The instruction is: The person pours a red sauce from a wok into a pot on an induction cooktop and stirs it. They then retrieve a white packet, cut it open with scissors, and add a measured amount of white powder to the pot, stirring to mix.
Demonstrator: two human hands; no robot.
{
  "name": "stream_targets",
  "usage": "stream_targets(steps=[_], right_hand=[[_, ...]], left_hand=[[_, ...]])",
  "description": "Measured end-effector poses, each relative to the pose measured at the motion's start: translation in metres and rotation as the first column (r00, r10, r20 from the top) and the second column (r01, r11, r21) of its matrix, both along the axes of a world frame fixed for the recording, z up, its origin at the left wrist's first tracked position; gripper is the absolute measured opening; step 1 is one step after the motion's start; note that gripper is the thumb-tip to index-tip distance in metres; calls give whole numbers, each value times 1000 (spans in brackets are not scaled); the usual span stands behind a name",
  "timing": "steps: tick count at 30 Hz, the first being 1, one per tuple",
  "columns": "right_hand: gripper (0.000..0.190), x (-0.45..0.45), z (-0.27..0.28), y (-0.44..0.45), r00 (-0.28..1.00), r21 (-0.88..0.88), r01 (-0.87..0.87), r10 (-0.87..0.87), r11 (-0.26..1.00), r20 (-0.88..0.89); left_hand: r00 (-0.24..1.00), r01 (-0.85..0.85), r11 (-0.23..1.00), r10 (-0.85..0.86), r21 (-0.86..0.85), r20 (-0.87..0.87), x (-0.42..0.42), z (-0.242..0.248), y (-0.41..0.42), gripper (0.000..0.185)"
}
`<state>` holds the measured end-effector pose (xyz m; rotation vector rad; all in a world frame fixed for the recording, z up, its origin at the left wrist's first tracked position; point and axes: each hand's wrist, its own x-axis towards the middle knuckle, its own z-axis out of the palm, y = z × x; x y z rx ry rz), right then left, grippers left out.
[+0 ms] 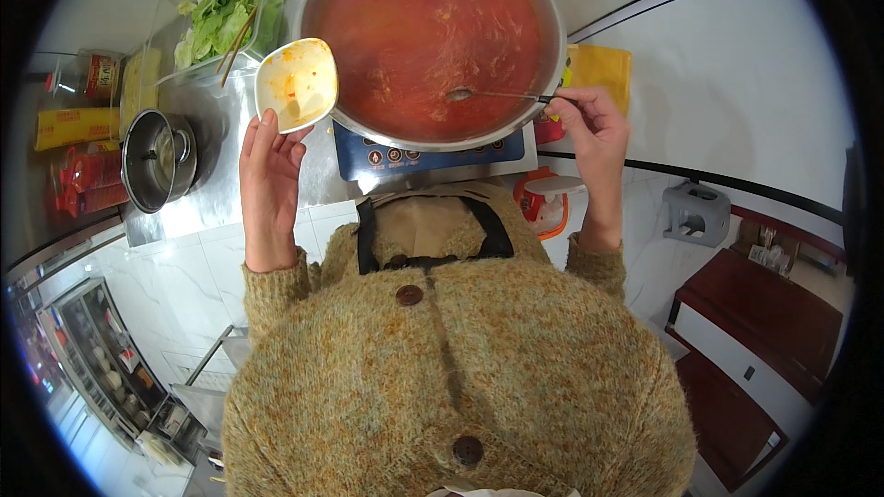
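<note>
My left hand (271,172) holds a small white bowl (297,85) by its lower edge, beside the left rim of a large steel pot. Orange-red residue clings to the bowl's inside. My right hand (592,128) grips the dark handle of a metal spoon (458,94), whose tip touches the red soup (428,34). The wide pot (558,14) stands over a blue induction cooker (387,159) with printed symbols. How deep the soup is cannot be seen.
At the upper left, lettuce (231,10) lies in a clear plastic container with chopsticks (238,47). A steel pot (159,160) stands on the metal counter (228,107) near red and yellow packages. An orange-rimmed bin (545,210) is below right; a grey stool (697,214) stands farther right.
</note>
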<state>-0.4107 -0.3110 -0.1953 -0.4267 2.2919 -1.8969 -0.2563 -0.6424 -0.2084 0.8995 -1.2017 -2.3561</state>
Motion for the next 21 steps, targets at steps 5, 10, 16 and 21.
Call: stream_targets(steps=[5, 10, 16, 21], right_hand=[[11, 2, 10, -2, 984, 94, -175, 170, 980, 58], [13, -6, -19, -14, 998, 180, -19, 30, 983, -55], [11, -12, -19, -23, 972, -87, 200, -209, 976, -105], [11, -13, -19, -7, 988, 2, 141, -141, 990, -63]], left_hand=[[1000, 18, 1000, -18, -20, -14, 3, -7, -4, 43], [1000, 17, 1000, -17, -8, -3, 0, -2, -1, 34], [1000, 1, 1000, -1, 8, 0, 3, -4, -2, 33], [1000, -7, 1000, 7, 12, -1, 6, -6, -3, 33]])
